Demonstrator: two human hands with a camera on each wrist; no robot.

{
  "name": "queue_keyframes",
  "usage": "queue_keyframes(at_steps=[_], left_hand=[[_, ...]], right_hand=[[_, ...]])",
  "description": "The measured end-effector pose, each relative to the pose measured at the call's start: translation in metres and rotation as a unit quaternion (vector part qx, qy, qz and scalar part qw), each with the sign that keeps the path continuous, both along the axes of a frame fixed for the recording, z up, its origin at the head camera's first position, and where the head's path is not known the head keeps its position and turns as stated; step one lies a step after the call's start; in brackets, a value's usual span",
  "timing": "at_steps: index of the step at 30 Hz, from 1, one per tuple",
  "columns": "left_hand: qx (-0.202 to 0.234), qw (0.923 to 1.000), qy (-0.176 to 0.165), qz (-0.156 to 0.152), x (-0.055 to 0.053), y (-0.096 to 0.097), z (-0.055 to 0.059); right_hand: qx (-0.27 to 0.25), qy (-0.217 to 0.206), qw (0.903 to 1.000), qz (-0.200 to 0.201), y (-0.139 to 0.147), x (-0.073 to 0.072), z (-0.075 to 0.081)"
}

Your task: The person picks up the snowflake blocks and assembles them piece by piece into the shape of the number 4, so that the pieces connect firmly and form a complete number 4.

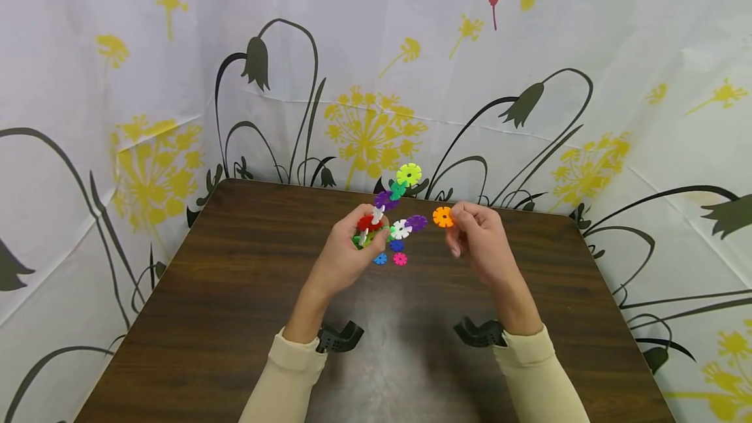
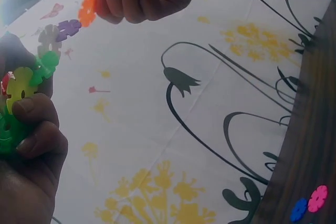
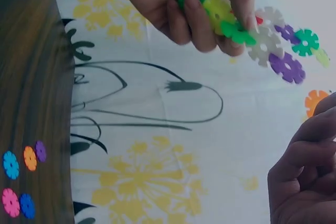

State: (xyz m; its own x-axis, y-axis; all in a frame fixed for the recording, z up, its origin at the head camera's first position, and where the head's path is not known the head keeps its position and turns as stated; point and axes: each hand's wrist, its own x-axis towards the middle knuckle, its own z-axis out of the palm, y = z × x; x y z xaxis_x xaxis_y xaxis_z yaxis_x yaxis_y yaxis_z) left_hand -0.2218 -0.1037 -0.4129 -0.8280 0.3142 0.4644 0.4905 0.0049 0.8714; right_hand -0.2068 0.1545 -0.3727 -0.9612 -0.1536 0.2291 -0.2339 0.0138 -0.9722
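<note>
My left hand (image 1: 341, 253) grips a branching chain of notched plastic flower discs, slotted into one another. One branch rises to a yellow-green disc (image 1: 409, 168) at its far end. The other runs through a green disc (image 2: 48, 60) and a white disc (image 3: 258, 51) to a purple disc (image 1: 417, 222) on the right. My right hand (image 1: 484, 237) pinches an orange disc (image 1: 437, 214) between thumb and finger, a short way right of that purple disc. In the left wrist view, the orange disc's edge is right at the purple one. My left fingers hide part of the chain.
Loose discs lie on the brown wooden table (image 1: 235, 305): a pink one (image 1: 400, 254), a dark blue one (image 3: 27, 205), a light blue one (image 3: 10, 164), an orange one (image 3: 30, 158) and a purple one (image 3: 41, 151). A flower-printed curtain (image 1: 364, 38) hangs behind the table.
</note>
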Motion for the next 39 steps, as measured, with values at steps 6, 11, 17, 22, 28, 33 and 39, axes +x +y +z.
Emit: queue_keyframes(at_steps=[6, 11, 17, 22, 28, 33, 39], left_hand=[[-0.014, 0.9998, 0.009, -0.01, -0.001, 0.001, 0.0], [-0.021, 0.9996, 0.008, -0.017, -0.001, 0.001, 0.001], [-0.033, 0.9992, 0.01, -0.023, -0.001, 0.001, 0.0], [-0.026, 0.9989, 0.027, -0.027, -0.001, 0.002, -0.001], [-0.019, 0.9976, 0.064, -0.015, -0.002, 0.003, -0.004], [-0.005, 0.9968, 0.08, -0.008, -0.002, 0.007, -0.003], [0.019, 0.9984, 0.05, -0.016, -0.003, 0.013, -0.005]], right_hand=[[0.008, -0.016, 0.9998, 0.006, -0.005, 0.0, -0.002], [-0.008, -0.019, 0.9998, -0.002, -0.002, 0.001, -0.004], [0.003, -0.003, 1.0, 0.005, 0.0, 0.004, -0.001], [0.031, 0.008, 0.9994, 0.009, -0.002, 0.006, 0.0], [0.067, 0.01, 0.9977, 0.005, -0.005, 0.008, 0.006], [0.097, 0.006, 0.9952, -0.007, -0.006, 0.01, 0.011], [0.112, 0.015, 0.9935, -0.007, -0.006, 0.013, 0.014]])
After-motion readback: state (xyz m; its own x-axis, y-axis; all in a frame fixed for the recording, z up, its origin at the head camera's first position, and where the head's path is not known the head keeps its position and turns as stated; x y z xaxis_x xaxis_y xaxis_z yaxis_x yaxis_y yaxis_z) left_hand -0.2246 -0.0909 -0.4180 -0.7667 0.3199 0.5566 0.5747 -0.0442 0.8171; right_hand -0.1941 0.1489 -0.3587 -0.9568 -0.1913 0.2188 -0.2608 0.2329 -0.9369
